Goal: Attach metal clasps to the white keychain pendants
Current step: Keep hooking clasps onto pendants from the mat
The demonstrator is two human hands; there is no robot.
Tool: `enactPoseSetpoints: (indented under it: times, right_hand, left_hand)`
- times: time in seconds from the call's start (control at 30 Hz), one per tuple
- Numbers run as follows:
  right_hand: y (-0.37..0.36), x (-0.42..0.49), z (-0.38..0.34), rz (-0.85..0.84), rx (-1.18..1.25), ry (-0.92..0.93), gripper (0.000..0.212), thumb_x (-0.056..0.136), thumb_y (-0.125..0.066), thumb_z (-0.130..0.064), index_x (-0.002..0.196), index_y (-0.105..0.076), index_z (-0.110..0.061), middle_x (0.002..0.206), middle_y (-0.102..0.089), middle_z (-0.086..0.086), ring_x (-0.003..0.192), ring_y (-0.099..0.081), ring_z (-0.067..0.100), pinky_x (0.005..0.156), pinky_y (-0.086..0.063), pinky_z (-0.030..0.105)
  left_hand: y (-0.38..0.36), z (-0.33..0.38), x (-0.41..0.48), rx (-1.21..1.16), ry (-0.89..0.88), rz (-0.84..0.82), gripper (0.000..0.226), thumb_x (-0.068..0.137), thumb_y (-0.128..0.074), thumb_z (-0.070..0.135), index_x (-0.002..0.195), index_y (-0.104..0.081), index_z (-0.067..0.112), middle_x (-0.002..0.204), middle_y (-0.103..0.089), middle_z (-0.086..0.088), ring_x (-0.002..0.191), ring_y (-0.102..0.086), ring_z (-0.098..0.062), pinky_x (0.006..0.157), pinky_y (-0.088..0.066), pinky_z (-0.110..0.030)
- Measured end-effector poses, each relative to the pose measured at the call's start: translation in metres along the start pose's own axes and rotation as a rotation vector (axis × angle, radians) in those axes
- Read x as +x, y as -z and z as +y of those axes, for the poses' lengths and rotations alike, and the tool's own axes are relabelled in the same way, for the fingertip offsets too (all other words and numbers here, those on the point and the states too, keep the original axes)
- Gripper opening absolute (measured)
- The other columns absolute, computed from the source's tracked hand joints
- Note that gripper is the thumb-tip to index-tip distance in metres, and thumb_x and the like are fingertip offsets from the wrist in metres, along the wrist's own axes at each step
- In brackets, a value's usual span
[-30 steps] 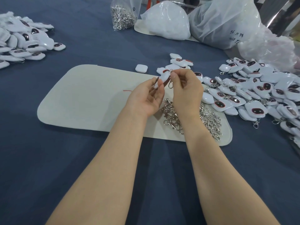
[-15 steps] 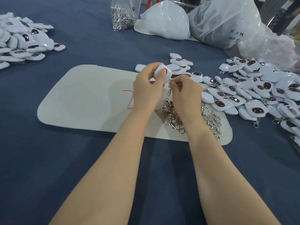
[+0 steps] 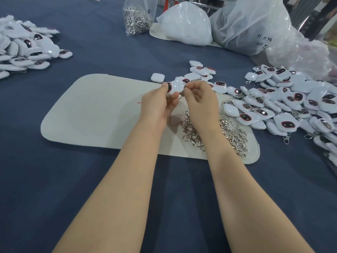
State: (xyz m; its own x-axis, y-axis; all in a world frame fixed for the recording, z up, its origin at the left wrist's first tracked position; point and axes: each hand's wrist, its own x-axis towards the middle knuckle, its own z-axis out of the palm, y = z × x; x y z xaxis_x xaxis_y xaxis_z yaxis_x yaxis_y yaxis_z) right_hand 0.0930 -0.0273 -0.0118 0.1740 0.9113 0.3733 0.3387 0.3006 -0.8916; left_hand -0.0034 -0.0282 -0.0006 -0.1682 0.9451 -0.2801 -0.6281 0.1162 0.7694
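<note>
My left hand (image 3: 157, 105) grips a white keychain pendant (image 3: 176, 86) above the cream mat (image 3: 94, 114), its dark face turned toward the left. My right hand (image 3: 199, 99) pinches at the pendant's right edge, where a small metal clasp ring (image 3: 180, 96) hangs just below. A heap of loose metal clasps (image 3: 215, 132) lies on the mat under my right wrist. Several loose pendants (image 3: 198, 71) lie just beyond my hands.
A big pile of pendants (image 3: 291, 105) spreads over the blue cloth at the right, some with clasps. Another pendant pile (image 3: 25, 50) sits far left. A bag of clasps (image 3: 136, 19) and white plastic bags (image 3: 186, 24) stand at the back.
My left hand has turned the pendant so its broad white back faces up, and both hands have drawn closer together around it. My right fingers have moved up to the pendant's edge.
</note>
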Motion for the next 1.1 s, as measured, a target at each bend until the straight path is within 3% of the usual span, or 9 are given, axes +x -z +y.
enactPoseSetpoints:
  times: [0.13,0.27,0.43,0.53,0.7,0.8,0.87,1.0,1.1]
  right_hand:
    - [0.001,0.000,0.000,0.053,0.002,0.035,0.015,0.090,-0.058,-0.007,0.085,-0.056,-0.022,0.078,-0.059,-0.016,0.073,-0.056,0.000,0.074,-0.047,0.013]
    - [0.002,0.000,0.001,0.092,-0.085,0.081,0.007,0.091,-0.058,-0.010,0.088,-0.059,-0.016,0.074,-0.056,-0.018,0.069,-0.053,-0.004,0.070,-0.043,0.009]
    - [0.007,0.002,0.003,0.056,-0.230,0.090,0.007,0.091,-0.056,-0.008,0.087,-0.060,-0.013,0.071,-0.055,-0.015,0.063,-0.050,-0.011,0.064,-0.036,0.001]
    - [0.007,0.002,0.004,0.042,-0.294,0.082,0.007,0.091,-0.055,-0.009,0.088,-0.061,-0.011,0.074,-0.057,-0.008,0.064,-0.051,0.000,0.062,-0.035,0.001]
    - [0.007,0.003,0.007,0.020,-0.307,0.038,0.008,0.092,-0.054,-0.011,0.089,-0.061,-0.015,0.081,-0.062,-0.003,0.074,-0.053,0.010,0.063,-0.033,0.000]
    - [0.004,0.001,0.007,-0.046,-0.357,0.057,0.018,0.095,-0.051,-0.017,0.107,-0.064,-0.012,0.104,-0.063,0.003,0.087,-0.054,0.011,0.075,-0.037,0.008]
    - [0.003,0.001,0.003,-0.096,-0.360,0.068,0.026,0.095,-0.052,-0.026,0.118,-0.061,-0.017,0.112,-0.057,0.003,0.091,-0.054,0.012,0.082,-0.041,0.019]
    - [0.008,0.003,0.000,-0.152,-0.289,-0.009,0.017,0.090,-0.061,-0.032,0.095,-0.061,-0.016,0.069,-0.055,-0.005,0.060,-0.046,0.004,0.057,-0.036,0.016]
    - [0.014,0.008,0.000,0.131,-0.087,-0.122,0.021,0.090,-0.061,-0.028,0.094,-0.061,-0.007,0.069,-0.060,-0.001,0.061,-0.054,0.007,0.060,-0.044,0.017]
  left_hand:
    - [0.000,0.001,-0.002,-0.158,0.129,-0.035,0.014,0.093,-0.055,0.006,0.080,-0.058,0.005,0.075,-0.060,-0.005,0.046,-0.060,-0.003,0.048,-0.050,-0.014]
    - [0.000,0.001,-0.002,-0.115,0.120,-0.013,0.013,0.093,-0.056,0.009,0.080,-0.058,0.007,0.074,-0.056,-0.004,0.045,-0.058,-0.003,0.049,-0.051,-0.014]
    - [-0.003,0.000,-0.006,0.189,-0.173,0.041,0.009,0.096,-0.053,0.016,0.099,-0.060,0.011,0.076,-0.058,0.001,0.049,-0.056,-0.005,0.054,-0.052,-0.018]
    - [-0.005,-0.001,-0.009,0.372,-0.365,0.017,0.008,0.096,-0.053,0.016,0.098,-0.061,0.015,0.082,-0.061,0.002,0.052,-0.057,-0.006,0.065,-0.054,-0.024]
    - [-0.007,-0.005,-0.010,0.558,-0.486,-0.031,0.014,0.094,-0.054,0.017,0.104,-0.063,0.017,0.105,-0.067,-0.004,0.096,-0.063,-0.027,0.090,-0.052,-0.041]
    - [-0.007,-0.006,-0.007,0.616,-0.516,0.032,0.022,0.094,-0.052,0.018,0.111,-0.065,0.015,0.109,-0.066,0.003,0.102,-0.060,-0.016,0.093,-0.048,-0.030]
    - [-0.005,-0.008,-0.005,0.668,-0.515,0.046,0.022,0.095,-0.049,0.020,0.109,-0.066,0.017,0.103,-0.064,0.010,0.101,-0.058,-0.009,0.085,-0.044,-0.016]
    - [-0.006,-0.009,-0.005,0.704,-0.495,0.044,0.029,0.098,-0.046,0.027,0.121,-0.060,0.019,0.104,-0.063,0.008,0.105,-0.058,-0.011,0.088,-0.040,-0.018]
    - [-0.007,-0.009,-0.002,0.587,-0.426,0.056,0.035,0.098,-0.045,0.032,0.129,-0.051,0.018,0.107,-0.057,0.008,0.108,-0.061,-0.021,0.100,-0.044,-0.036]
